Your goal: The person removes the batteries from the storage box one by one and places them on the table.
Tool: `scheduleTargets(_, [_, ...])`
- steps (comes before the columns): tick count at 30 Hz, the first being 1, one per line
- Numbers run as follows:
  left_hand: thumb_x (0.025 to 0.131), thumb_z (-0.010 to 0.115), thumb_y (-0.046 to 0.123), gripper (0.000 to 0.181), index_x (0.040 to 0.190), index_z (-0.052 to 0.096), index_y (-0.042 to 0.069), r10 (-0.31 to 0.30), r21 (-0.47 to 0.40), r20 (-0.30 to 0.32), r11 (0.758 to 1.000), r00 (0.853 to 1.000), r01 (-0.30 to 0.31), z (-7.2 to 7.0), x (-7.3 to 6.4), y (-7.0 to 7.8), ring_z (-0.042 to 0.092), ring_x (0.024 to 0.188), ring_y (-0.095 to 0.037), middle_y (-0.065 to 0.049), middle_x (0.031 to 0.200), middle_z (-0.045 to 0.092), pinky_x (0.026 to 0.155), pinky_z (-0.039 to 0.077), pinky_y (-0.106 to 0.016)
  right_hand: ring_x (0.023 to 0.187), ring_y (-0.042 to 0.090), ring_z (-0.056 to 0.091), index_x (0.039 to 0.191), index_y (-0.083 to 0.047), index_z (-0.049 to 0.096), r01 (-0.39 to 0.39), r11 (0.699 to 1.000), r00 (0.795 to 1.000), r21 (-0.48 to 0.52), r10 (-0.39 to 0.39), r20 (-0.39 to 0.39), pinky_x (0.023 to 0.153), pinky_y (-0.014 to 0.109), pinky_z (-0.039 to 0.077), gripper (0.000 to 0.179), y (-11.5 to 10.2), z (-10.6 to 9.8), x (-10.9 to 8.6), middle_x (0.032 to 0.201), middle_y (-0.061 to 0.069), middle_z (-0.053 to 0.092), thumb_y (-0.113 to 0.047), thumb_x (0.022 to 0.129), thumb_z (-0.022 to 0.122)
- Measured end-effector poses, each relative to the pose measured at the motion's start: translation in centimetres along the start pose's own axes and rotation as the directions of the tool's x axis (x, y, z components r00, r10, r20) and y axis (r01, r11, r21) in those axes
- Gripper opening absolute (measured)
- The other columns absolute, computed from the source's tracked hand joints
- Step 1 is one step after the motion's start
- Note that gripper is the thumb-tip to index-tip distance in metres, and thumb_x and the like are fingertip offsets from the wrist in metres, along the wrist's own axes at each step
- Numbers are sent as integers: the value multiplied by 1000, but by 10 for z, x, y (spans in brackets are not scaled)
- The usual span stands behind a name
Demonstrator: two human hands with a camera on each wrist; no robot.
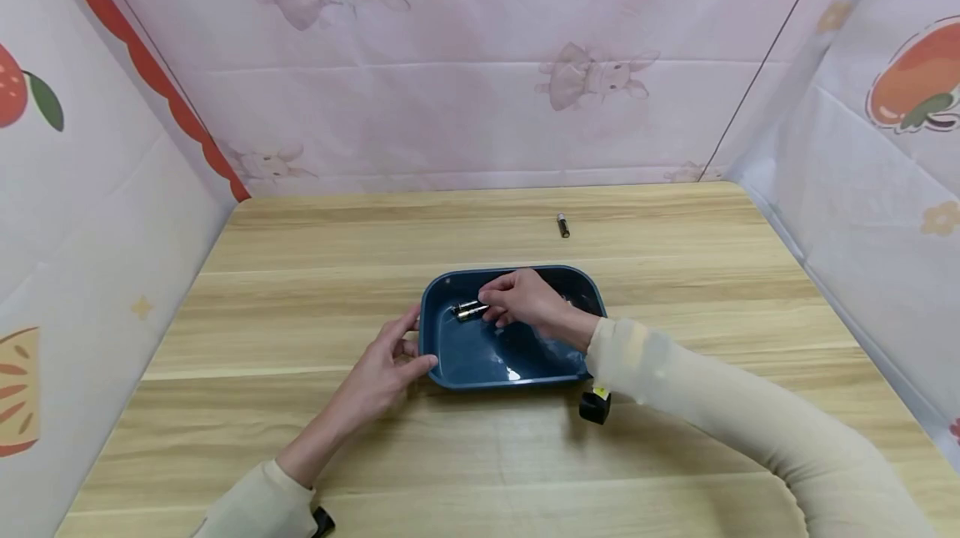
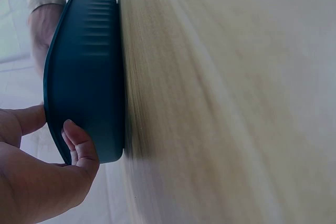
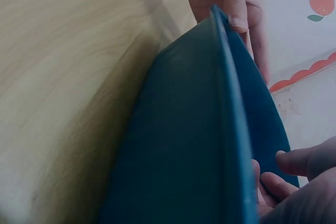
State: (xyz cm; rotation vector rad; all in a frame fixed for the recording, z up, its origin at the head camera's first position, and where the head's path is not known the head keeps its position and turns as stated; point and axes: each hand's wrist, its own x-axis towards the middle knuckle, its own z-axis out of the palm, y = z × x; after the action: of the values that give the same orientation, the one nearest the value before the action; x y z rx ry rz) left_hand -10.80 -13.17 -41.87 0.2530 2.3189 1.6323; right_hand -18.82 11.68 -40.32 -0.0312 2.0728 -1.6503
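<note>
A dark blue rectangular plastic basin [image 1: 480,367] sits on the table. My left hand [image 1: 386,367] grips its left end, thumb at the rim and fingers bent against the outer wall; the left wrist view shows this hand [image 2: 58,166] close up. Inside the basin, two black AA-type batteries [image 1: 468,311] lie side by side near the left. My right hand [image 1: 528,300] reaches over the basin, its thumb and fingers pinching at the right end of a battery. In the right wrist view the basin wall [image 3: 178,129] hides the batteries from sight.
Another battery [image 1: 563,226] lies on the wooden table [image 1: 315,271] behind the basin. A black wrist device [image 1: 595,406] hangs below the right sleeve. Printed cloth [image 1: 450,121] walls off the back and both sides.
</note>
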Motion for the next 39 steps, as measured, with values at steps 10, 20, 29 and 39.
scheduleTargets(10, [100, 68, 4, 75, 162, 26, 2, 14, -1, -14, 1000, 1000, -14, 1, -1, 3, 61, 101, -23, -21, 146, 42, 73, 48, -22, 83, 22, 72, 125, 11, 67, 13, 1000, 1000, 15, -13, -2, 73, 31, 60, 25, 3, 2, 2, 106, 23, 71, -2, 106, 56])
scheduleTargets(20, [101, 67, 5, 74, 163, 26, 4, -3, -10, -7, 1000, 1000, 3, 1, -1, 1, 62, 103, -23, -21, 146, 41, 76, 49, -21, 68, 17, 69, 123, 11, 67, 49, 995, 999, -90, -49, 6, 70, 34, 61, 25, 10, 4, 4, 98, 22, 72, 4, 100, 63])
scheduleTargets(29, [101, 67, 4, 73, 162, 27, 3, 3, -8, -13, 1000, 1000, -3, 3, 0, 1, 61, 102, -22, -21, 145, 42, 75, 49, -21, 58, 16, 68, 109, 9, 74, 124, 939, 991, -321, -130, 1, 59, 30, 59, 18, 13, 9, 2, 82, 11, 74, 6, 91, 73])
scheduleTargets(39, [101, 67, 6, 75, 163, 26, 6, -26, 4, -12, 1000, 1000, 26, 3, 0, 1, 61, 103, -23, -19, 147, 41, 77, 49, -22, 55, 14, 65, 95, 1, 78, 236, 825, 970, -513, -232, 73, 54, 27, 56, 4, 15, 14, 1, 72, 6, 70, 0, 91, 76])
